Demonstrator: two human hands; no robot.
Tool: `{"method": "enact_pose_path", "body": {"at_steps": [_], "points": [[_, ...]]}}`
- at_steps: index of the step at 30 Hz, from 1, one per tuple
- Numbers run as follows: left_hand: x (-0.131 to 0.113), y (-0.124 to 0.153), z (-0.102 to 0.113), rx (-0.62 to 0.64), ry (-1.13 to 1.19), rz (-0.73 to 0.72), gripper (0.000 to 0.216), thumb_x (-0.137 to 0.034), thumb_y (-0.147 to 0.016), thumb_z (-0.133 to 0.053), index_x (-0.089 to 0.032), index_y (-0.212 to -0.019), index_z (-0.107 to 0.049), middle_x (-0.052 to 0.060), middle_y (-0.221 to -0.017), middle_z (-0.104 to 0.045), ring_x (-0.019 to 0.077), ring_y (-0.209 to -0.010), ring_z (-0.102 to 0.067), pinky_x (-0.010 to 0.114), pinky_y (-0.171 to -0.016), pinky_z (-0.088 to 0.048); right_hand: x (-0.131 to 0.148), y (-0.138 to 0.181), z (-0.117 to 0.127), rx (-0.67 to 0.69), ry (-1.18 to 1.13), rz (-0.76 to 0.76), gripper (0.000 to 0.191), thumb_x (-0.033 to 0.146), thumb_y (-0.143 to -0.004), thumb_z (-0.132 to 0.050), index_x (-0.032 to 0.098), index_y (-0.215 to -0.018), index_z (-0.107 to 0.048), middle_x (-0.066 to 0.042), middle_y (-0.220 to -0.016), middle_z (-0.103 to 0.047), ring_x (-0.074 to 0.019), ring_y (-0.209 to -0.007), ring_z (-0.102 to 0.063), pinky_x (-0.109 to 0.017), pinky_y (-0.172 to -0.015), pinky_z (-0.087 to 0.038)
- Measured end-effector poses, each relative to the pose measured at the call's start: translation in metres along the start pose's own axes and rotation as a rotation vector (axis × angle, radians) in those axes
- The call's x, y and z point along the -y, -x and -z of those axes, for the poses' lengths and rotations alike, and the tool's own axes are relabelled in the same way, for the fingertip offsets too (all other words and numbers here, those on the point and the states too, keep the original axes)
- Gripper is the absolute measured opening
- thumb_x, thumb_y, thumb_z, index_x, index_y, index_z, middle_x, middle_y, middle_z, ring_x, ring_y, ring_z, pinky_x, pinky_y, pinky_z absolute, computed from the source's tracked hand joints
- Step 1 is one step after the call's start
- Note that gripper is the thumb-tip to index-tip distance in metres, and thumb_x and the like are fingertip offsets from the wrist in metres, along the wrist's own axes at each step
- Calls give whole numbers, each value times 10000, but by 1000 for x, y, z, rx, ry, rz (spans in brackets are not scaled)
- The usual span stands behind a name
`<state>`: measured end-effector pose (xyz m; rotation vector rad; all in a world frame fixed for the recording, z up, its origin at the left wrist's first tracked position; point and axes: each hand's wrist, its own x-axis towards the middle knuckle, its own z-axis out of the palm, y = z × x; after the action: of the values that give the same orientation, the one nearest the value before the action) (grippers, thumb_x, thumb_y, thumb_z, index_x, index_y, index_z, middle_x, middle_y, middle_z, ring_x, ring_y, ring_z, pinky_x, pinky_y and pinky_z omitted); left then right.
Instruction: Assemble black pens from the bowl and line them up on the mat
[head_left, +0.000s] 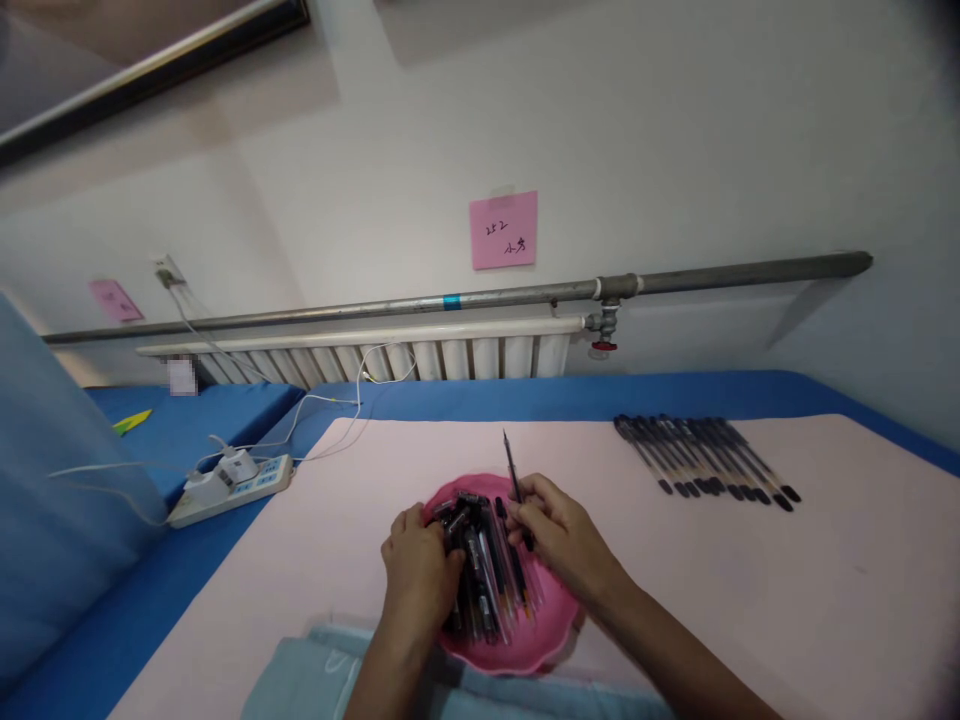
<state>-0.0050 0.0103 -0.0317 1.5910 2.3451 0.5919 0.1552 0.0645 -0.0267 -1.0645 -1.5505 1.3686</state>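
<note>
In my right hand (551,525), thumb and fingers pinch a slim dark uncapped pen (511,462), point upward, above the right side of a pink scalloped bowl (551,630). My left hand (420,560) is at the bowl's left side, its fingers curled in against the heap of pen parts. Whatever its fingertips grip is hidden. Inside the bowl lie dark pen caps (471,545) toward the left and back, with several clear and black pen tubes (491,575) pointing toward me.
A row of dark-ended pens (697,455) lies at the right on the pink table cover (750,590). Light blue cloth (307,675) sits at the near edge. To the left, a power strip (255,487) holds plugs and white cables. A radiator (480,357) and pipe run behind.
</note>
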Motion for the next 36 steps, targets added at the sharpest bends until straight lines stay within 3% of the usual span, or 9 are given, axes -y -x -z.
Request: {"method": "enact_pose_path", "body": {"at_steps": [3, 5, 8, 11, 14, 26, 36], "points": [[2, -3, 2, -23, 100, 22, 51, -170, -625, -636, -201, -630, -676, 123, -1205, -589, 337, -1197, -430, 470, -956, -324, 1, 1, 0, -2, 13, 11, 47, 241, -785, -487, 212, -754, -505, 52, -611, -571, -125, -562, -590, -244, -540, -444], [2, -5, 8, -101, 296, 23, 28, -196, -635, -649, -201, -631, -676, 113, -1160, -604, 317, -1172, -459, 459, -962, -339, 2, 2, -1, 25, 33, 45, 58, 249, -799, -480, 210, -776, -517, 45, -633, -570, -133, -588, -592, -263, -580, -466], [3, -7, 20, -168, 867, 97, 165, -331, -675, -665, -185, -753, -670, 82, -922, -655, 237, -908, -603, 396, -834, -455, 3, 5, -2, 113, 154, 127, 88, 265, -827, -475, 218, -812, -547, 37, -638, -568, -147, -587, -574, -281, -578, -466], [2, -7, 32, -121, 1449, 242, 268, -325, -598, -760, -159, -756, -621, 25, -722, -651, 149, -643, -619, 301, -658, -508, 3, 9, -7, 229, 294, 227, 109, 258, -846, -471, 247, -829, -578, 28, -653, -593, -157, -571, -560, -284, -540, -445], [0, -7, 38, -107, 1684, 291, 277, -200, -551, -802, -148, -743, -609, 22, -689, -665, 128, -615, -635, 255, -618, -519, 3, 12, -11, 313, 377, 273, 130, 251, -861, -465, 271, -822, -587, 17, -678, -630, -178, -600, -586, -303, -551, -451], [-3, -7, 34, -17, 1699, 292, 303, -183, -574, -800, -135, -799, -603, 47, -737, -703, 138, -651, -666, 229, -597, -528, -8, 13, -12, 292, 322, 347, 135, 231, -859, -496, 282, -796, -605, 28, -640, -632, -159, -550, -579, -279, -507, -457], [2, -8, 31, -68, 1519, 224, 342, -270, -573, -801, -124, -811, -604, 55, -752, -700, 128, -650, -645, 243, -637, -505, 1, 15, -13, 319, 448, 218, 132, 250, -859, -468, 252, -757, -551, 11, -661, -629, -172, -591, -588, -282, -531, -442]]}}
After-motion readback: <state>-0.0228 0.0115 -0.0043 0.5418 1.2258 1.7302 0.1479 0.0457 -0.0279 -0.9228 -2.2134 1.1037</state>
